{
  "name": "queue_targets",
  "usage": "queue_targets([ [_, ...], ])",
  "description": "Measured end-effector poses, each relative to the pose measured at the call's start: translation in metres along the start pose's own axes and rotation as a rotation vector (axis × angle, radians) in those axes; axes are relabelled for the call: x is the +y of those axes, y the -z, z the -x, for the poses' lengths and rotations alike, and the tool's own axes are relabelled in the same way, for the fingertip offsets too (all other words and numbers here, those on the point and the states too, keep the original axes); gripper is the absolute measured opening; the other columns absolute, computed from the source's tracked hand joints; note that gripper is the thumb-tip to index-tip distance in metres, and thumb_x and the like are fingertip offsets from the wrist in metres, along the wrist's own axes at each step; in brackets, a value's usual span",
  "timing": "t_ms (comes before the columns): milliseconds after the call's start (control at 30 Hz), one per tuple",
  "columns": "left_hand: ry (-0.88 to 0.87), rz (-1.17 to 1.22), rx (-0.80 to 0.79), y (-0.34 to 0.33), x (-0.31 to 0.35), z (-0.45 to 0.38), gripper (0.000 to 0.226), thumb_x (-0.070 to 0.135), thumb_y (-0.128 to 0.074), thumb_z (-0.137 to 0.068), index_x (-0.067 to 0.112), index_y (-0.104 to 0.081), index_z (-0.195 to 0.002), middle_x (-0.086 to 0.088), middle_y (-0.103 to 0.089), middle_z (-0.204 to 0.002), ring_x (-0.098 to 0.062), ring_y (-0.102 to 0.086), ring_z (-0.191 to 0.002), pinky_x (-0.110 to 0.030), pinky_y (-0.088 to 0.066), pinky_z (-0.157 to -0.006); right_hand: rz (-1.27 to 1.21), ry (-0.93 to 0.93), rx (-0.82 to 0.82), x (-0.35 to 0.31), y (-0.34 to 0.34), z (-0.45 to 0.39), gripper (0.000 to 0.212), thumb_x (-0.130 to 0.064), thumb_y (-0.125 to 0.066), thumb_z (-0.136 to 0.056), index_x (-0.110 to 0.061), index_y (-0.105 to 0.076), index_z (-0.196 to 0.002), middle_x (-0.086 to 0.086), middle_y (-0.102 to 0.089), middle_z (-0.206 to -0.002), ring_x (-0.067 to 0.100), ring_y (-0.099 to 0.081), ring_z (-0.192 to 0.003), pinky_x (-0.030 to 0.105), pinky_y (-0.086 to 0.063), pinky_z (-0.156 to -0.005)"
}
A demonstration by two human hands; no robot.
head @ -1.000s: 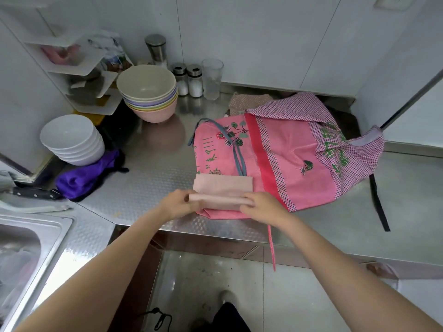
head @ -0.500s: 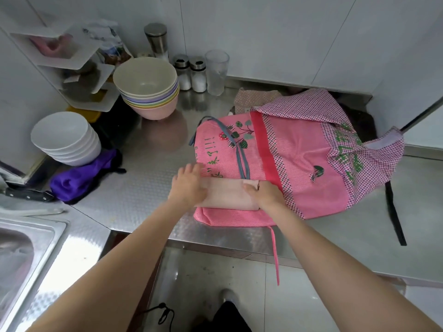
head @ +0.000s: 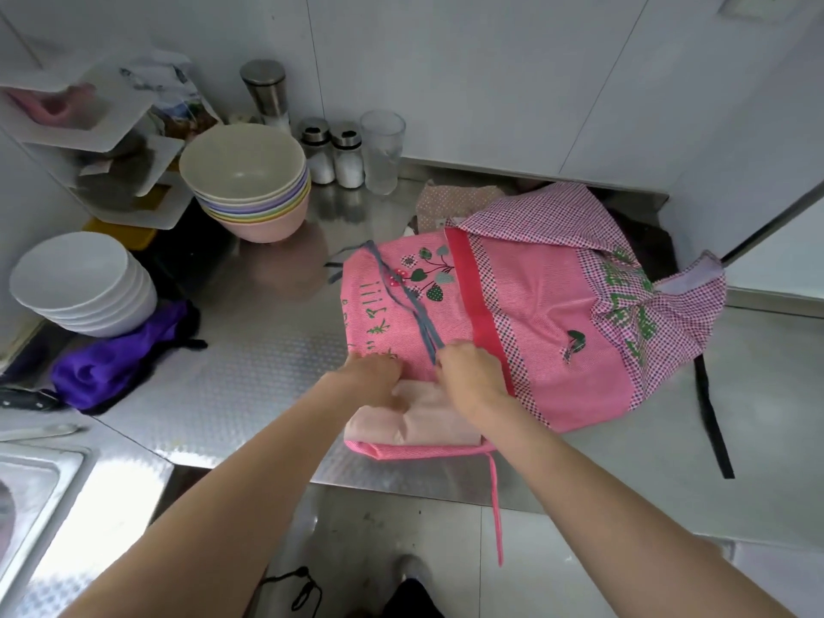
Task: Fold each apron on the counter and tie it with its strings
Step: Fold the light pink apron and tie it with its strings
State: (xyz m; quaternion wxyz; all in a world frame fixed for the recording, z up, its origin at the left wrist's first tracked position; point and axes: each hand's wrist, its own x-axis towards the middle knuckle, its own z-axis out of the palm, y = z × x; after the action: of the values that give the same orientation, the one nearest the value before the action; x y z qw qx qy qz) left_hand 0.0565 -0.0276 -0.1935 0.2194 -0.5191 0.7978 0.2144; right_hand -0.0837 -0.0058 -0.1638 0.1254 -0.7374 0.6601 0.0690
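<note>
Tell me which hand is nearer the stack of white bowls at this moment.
Left. The left hand rests on the pale pink folded apron, on the side toward the white bowls. The right hand sits farther from them, at the blue-grey strings.

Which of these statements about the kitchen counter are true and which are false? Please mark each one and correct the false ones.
1. The right hand pinches the blue-grey strings. True.
2. The left hand holds a bowl. False: it presses down on the pale pink folded cloth.
3. A pink string hangs over the counter edge toward the floor. True.
4. The stack of white bowls stands on the checked apron. False: it stands on the counter at the far left, apart from the aprons.
5. A purple cloth lies in front of the white bowls. True.
</note>
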Motion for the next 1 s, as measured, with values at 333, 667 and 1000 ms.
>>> queue_targets([
  [333,-0.05,0.059,-0.009,-0.002,0.006,0.013,0.04,0.026,-0.054,-0.09,0.01,-0.048,-0.126,-0.018,-0.046,-0.129,-0.036,-0.049,-0.118,-0.039,-0.041,-0.094,-0.066,-0.178,-0.012,-0.011,-0.013,-0.018,0.027,-0.01,-0.043,-0.097,-0.006,-0.057,-0.12,0.013,-0.061,-0.118,0.031,-0.06,-0.109,0.037,-0.049,-0.085],
  [667,-0.129,-0.023,-0.01,0.015,0.023,0.055,0.042,0.016,-0.041,-0.096,0.004,-0.031,-0.135,-0.019,-0.057,-0.12,-0.034,-0.058,-0.107,-0.038,-0.044,-0.082,-0.575,-0.126,-0.19,-0.027,0.022,-0.006,0.015,-0.016,-0.064,-0.078,-0.017,-0.05,-0.074,0.011,-0.065,-0.085,0.025,-0.059,-0.078,0.033,-0.042,-0.065],
  [1000,-0.064,0.036,0.128,0.04,0.04,0.081,0.047,0.034,-0.036,-0.099,0.018,-0.033,-0.143,-0.005,-0.036,-0.148,-0.023,-0.035,-0.134,-0.031,-0.027,-0.11,-0.482,0.301,0.014,-0.074,0.111,0.047,0.023,-0.006,-0.042,-0.093,-0.003,-0.057,-0.076,0.021,-0.068,-0.082,0.027,-0.062,-0.069,0.032,-0.05,-0.066],
])
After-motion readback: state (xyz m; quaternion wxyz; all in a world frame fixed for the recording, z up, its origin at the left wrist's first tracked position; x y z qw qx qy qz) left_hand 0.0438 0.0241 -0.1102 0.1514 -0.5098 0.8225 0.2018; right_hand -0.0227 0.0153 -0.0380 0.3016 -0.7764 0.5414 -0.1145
